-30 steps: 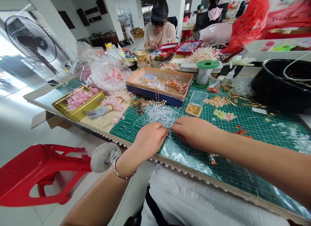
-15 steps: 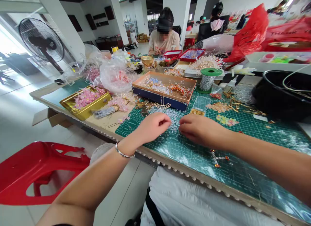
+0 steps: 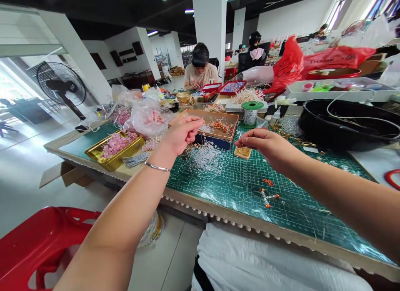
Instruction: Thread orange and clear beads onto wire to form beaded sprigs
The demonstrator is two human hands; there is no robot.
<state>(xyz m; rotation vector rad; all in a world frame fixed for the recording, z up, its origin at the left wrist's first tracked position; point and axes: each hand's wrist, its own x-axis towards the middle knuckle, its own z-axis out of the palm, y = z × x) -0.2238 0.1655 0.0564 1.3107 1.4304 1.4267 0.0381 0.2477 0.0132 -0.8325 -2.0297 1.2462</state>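
Note:
My left hand [image 3: 183, 134] is raised above the bench, thumb and finger pinched; whatever lies between them is too small to make out. Across from it my right hand [image 3: 258, 141] is also pinched, its fingertips over a small box of gold beads [image 3: 243, 152]. Any thread or wire between the hands cannot be seen. Below the left hand a pile of clear beads [image 3: 208, 157] spreads on the green cutting mat [image 3: 225, 195]. A beaded piece with orange and clear beads [image 3: 268, 197] lies on the mat, nearer me.
Behind my hands stands a cardboard box [image 3: 225, 132] with orange beaded pieces. A gold tray [image 3: 115, 151] of pink flowers is at left, a wire spool [image 3: 250, 114] and black basin [image 3: 343, 124] at right. A person [image 3: 201, 70] sits opposite. A red stool [image 3: 46, 241] stands at lower left.
Both hands have lifted off the mat and moved slightly apart, still pinched. The view has tilted up, so more of the room shows.

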